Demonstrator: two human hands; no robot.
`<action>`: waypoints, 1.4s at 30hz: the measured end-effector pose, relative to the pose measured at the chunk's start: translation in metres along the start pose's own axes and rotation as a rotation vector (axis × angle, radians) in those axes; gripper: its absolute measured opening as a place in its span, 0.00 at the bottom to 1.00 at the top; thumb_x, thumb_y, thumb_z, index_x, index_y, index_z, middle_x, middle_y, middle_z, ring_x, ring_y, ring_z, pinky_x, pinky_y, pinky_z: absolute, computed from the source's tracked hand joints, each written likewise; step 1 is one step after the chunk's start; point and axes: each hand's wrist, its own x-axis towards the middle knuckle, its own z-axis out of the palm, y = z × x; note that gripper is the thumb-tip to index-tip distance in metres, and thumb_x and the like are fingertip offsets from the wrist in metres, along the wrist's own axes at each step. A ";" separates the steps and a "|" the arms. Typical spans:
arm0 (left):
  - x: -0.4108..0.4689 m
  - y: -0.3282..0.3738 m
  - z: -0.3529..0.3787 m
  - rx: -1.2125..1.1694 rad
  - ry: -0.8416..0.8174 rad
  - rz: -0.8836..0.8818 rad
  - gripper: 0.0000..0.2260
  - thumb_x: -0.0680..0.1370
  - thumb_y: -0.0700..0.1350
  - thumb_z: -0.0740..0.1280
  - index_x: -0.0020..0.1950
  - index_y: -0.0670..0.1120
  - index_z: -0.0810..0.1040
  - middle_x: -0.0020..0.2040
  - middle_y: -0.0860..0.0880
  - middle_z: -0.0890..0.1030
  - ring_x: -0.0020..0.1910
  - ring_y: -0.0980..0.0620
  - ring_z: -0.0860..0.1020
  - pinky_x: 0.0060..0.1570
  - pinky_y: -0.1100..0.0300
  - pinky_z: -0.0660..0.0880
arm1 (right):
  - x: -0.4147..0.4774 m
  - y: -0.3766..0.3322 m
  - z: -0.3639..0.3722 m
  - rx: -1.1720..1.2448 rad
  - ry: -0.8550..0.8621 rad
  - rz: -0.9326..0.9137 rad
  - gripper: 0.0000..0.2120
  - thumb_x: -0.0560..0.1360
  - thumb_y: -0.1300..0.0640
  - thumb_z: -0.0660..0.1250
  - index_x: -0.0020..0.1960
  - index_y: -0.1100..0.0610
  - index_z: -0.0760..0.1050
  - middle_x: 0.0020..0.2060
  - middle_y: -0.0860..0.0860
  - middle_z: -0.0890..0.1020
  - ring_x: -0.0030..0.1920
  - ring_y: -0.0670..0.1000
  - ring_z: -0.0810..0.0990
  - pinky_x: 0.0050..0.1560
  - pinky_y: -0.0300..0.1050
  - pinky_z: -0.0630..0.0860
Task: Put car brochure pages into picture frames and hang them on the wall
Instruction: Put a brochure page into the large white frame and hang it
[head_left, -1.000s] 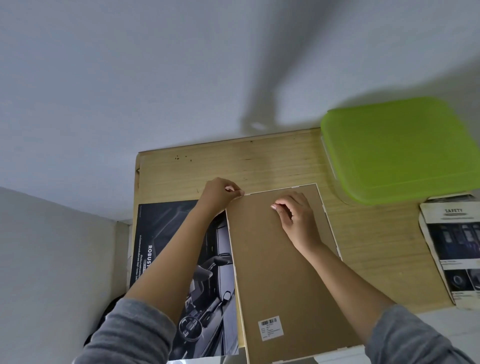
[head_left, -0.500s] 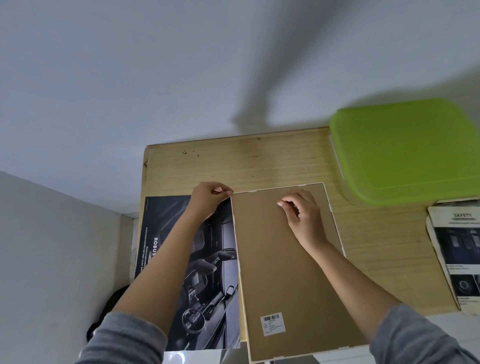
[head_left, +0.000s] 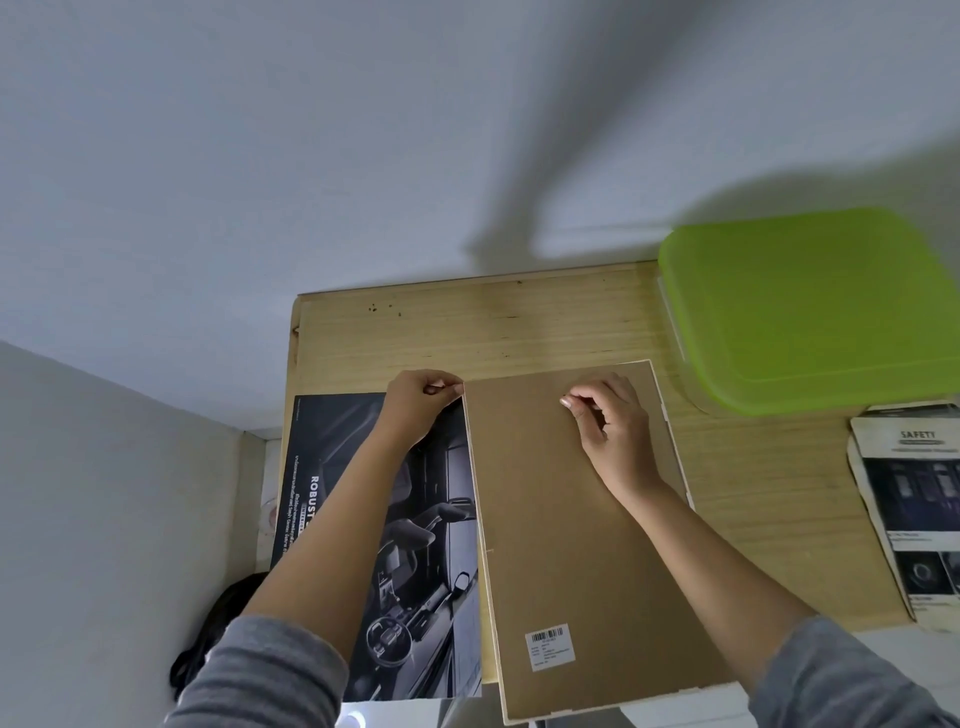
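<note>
A picture frame (head_left: 582, 545) lies face down on the wooden table (head_left: 467, 327), showing its brown backing board with a barcode sticker near the front. My left hand (head_left: 421, 405) pinches the frame's far left corner. Curled fingers of my right hand (head_left: 608, 421) rest on the backing near its far edge; whether they pinch anything I cannot tell. A dark car brochure page (head_left: 363, 519) showing a car interior lies flat to the left of the frame, partly under my left forearm.
A lime green plastic lid or box (head_left: 810, 312) sits at the table's far right. Another brochure (head_left: 914, 509) headed SAFETY lies at the right edge. A plain white wall stands behind the table. A dark object (head_left: 208, 639) lies on the floor at the left.
The view has shifted, so the table sits further right in frame. My left hand stays at the frame's far left corner, my right hand on the backing; its fingers have curled a little more.
</note>
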 end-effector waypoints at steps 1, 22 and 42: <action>0.000 0.001 0.000 -0.005 0.000 -0.003 0.09 0.76 0.41 0.67 0.53 0.41 0.81 0.47 0.47 0.79 0.47 0.53 0.75 0.48 0.63 0.68 | 0.001 0.000 0.000 -0.004 -0.002 0.005 0.06 0.74 0.60 0.64 0.41 0.61 0.77 0.38 0.51 0.77 0.42 0.52 0.74 0.44 0.42 0.73; -0.034 0.008 0.019 -0.216 0.249 0.093 0.13 0.80 0.45 0.59 0.64 0.46 0.74 0.50 0.53 0.80 0.46 0.60 0.76 0.45 0.70 0.71 | 0.022 -0.004 0.014 -0.029 -0.035 0.024 0.03 0.73 0.64 0.66 0.42 0.62 0.77 0.40 0.47 0.76 0.43 0.52 0.75 0.46 0.38 0.71; -0.089 0.032 -0.013 -0.843 0.314 0.045 0.22 0.80 0.41 0.59 0.72 0.54 0.63 0.41 0.57 0.83 0.36 0.59 0.81 0.42 0.57 0.80 | 0.027 -0.044 -0.034 -0.082 -0.046 0.082 0.21 0.74 0.56 0.68 0.64 0.62 0.72 0.60 0.56 0.74 0.61 0.54 0.70 0.62 0.37 0.64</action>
